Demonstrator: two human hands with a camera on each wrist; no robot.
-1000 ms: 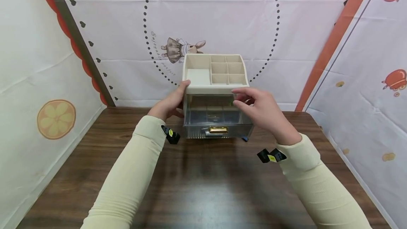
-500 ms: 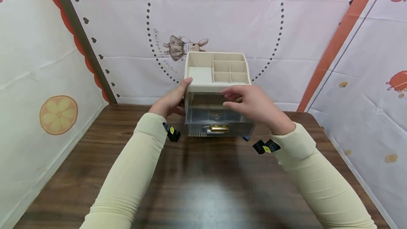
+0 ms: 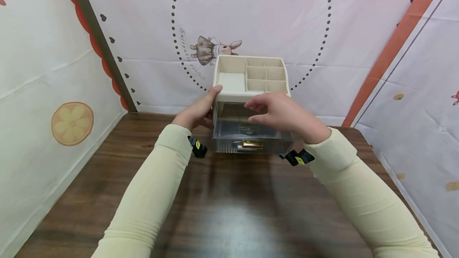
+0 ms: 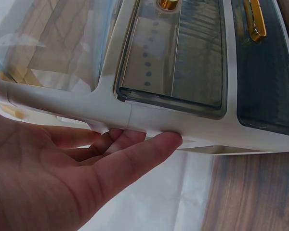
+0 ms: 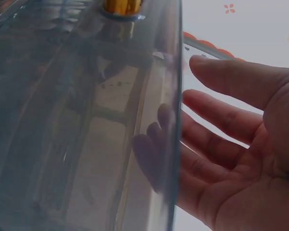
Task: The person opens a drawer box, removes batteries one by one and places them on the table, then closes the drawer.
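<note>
Head view: right hand (image 3: 283,112) shifted further left across clear drawer (image 3: 229,128), thumb and fingers apart, nothing seen gripped; work's probably centred there. Organizer (image 3: 233,97) placed on table (image 3: 229,206) near backdrop (image 3: 265,19), left side touched by left hand (image 3: 198,110), fingers fairly straight.

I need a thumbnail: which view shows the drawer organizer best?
Head view: the drawer organizer shows its compartmented top and front together. Left wrist view crops its front; right wrist shows just a clear part close up.
</note>
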